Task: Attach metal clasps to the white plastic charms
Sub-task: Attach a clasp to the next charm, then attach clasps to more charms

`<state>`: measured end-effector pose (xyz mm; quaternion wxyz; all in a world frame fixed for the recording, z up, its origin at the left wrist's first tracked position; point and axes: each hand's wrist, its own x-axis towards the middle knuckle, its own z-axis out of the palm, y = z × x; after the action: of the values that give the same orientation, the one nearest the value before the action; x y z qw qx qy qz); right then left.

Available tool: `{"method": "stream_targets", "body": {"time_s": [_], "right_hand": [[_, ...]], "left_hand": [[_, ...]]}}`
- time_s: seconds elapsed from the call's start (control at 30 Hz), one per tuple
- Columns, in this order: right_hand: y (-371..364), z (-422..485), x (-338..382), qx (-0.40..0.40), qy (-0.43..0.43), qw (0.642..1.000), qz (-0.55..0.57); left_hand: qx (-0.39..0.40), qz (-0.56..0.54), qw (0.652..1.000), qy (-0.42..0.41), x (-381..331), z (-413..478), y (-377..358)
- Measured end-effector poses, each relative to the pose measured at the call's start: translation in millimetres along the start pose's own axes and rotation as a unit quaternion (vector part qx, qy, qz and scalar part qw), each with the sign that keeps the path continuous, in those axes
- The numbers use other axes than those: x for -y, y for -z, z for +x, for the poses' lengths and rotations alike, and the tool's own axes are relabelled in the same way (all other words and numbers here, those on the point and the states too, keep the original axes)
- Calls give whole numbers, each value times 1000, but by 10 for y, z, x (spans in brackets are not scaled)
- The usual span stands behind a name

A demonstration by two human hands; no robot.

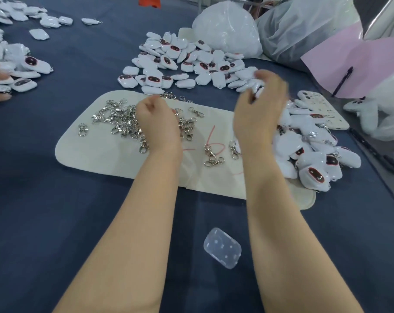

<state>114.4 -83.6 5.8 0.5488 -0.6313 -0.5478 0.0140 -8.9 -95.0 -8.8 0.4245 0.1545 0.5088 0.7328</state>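
Left hand [156,123] is knuckles-up right on the pile of metal clasps [121,119] on the cream mat [96,150]. Its fingers are curled under, so I can't tell if it's actually got one. Right hand [259,105] is raised and blurry, fingers curled, and I can't tell whether it holds anything. It's between two heaps of white charms, the far heap [182,64] behind it and the near heap [313,159] just to its right. A small clear case [222,247] sits on the blue worktop [56,211] between the forearms.

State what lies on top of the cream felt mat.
Loose metal clasps lie heaped on the mat, and the right charm pile overlaps its end. The left hand covers part of the heap, hiding clasps beneath.
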Motion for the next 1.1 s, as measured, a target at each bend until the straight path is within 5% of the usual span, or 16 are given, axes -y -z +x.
{"method": "stream_targets", "body": {"time_s": [0.13, 0.43, 0.63, 0.77, 0.9, 1.1], "right_hand": [[-642, 39, 144, 230, -12, 973, 1], [-1556, 501, 90, 378, -51, 922, -72], [-1591, 545, -29, 269, -56, 957, -95], [-1362, 615, 95, 226, -111, 967, 40], [-921, 465, 278, 244, -182, 929, 208], [-291, 92, 183, 245, -80, 965, 56]], "left_hand": [[10, -16, 1000, -3, -147, 171, -254], [10, 28, 999, 20, -116, 780, -663], [25, 62, 997, 33, -19, 828, -720], [70, 138, 987, 30, -46, 684, -705], [140, 136, 980, 43, -157, 497, -649], [157, 139, 978, 23, -190, 151, -327]]}}
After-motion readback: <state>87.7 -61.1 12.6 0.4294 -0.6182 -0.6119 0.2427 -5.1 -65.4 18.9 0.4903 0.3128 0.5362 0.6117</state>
